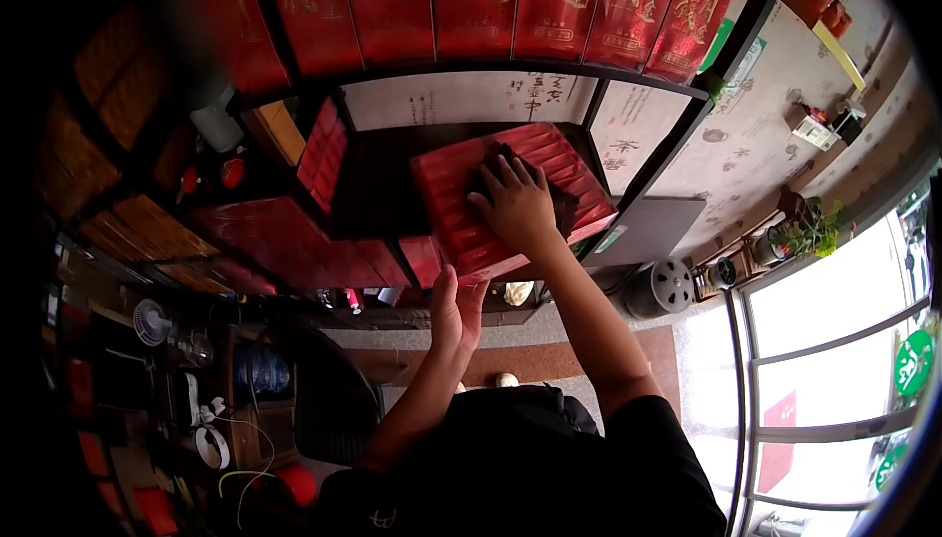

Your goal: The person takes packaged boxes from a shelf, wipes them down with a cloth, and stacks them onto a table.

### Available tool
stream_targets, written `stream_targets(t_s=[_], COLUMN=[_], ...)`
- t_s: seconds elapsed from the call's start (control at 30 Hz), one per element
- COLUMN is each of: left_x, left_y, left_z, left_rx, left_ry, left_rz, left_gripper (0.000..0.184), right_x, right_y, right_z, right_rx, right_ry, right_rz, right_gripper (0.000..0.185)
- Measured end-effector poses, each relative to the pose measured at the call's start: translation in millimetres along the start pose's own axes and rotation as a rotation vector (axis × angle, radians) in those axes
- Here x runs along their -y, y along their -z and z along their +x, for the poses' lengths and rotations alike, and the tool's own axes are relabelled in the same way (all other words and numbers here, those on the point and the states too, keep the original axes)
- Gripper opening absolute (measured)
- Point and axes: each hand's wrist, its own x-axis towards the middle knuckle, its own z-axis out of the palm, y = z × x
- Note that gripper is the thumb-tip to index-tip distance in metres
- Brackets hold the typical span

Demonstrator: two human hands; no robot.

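A red box (456,184) with a ridged, glossy face sits tilted at the front of a dark shelf. My left hand (455,313) grips its lower near edge, thumb up on the front and fingers partly hidden beneath. On the box's upper face lies my right hand (520,205), pressing a dark cloth (565,211) against it. The cloth shows past both sides of that hand, and its fingers are slightly spread over it. What the cloth covers is hidden.
Upright red boxes with gold lettering (478,2) line the shelf above. More red boxes (294,242) stand lower left. A black chair (334,400) and a fan (150,322) are below left. A round metal bin (659,289) and windows (829,311) are at right.
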Motion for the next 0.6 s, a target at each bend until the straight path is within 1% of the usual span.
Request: stream_targets(t_s=[0.03,0.07,0.1,0.13,0.17,0.23,0.3,0.37,0.4,0.43,0.47,0.5,0.57,0.6], left_x=[-2,-3,-3,-3,-3,-7,-9,-11,-24,-40,-64,-90,-146,-163], left_y=[-2,0,4,9,12,2,4,16,-1,-11,-37,-54,-85,-103], left_z=[1,2,1,0,0,-3,-5,-2,-8,-16,-30,-41,-70,-91], left_rx=[0.006,0.018,0.016,0.007,-0.001,-0.016,-0.032,-0.169,-0.169,-0.216,-0.177,-0.014,0.410,0.522], left_ry=[0.006,-0.003,-0.006,-0.016,-0.026,-0.024,-0.023,-0.088,-0.190,-0.267,-0.438,-0.697,-1.222,-1.484], left_rz=[0.006,0.018,0.018,0.051,0.084,0.090,0.096,0.319,0.475,0.514,0.543,0.687,0.857,0.820], left_gripper=[0.030,0.027,0.027,0.032,0.038,0.035,0.032,0.035,0.046,0.055,0.054,0.053,0.056,0.052], right_x=[11,17,20,16,7,-17,-46,-57,-59,-60,-61,-63,-65,-58], right_y=[8,16,23,29,31,33,21,17,15,13,11,11,18,23], right_z=[-3,-7,-9,-10,-10,-3,2,5,4,5,5,6,8,10], right_rx=[0.060,0.104,0.149,0.239,0.241,0.240,0.181,0.150,0.150,0.152,0.153,0.159,0.180,0.190], right_ry=[0.074,0.186,0.298,0.354,0.354,0.256,-0.055,-0.287,-0.286,-0.266,-0.248,-0.250,0.009,0.086], right_rz=[0.040,0.126,0.212,0.292,0.293,0.257,0.085,-0.126,-0.125,-0.119,-0.113,-0.111,0.156,0.200], right_gripper=[0.051,0.051,0.052,0.052,0.052,0.052,0.053,0.053,0.053,0.054,0.054,0.054,0.053,0.050])
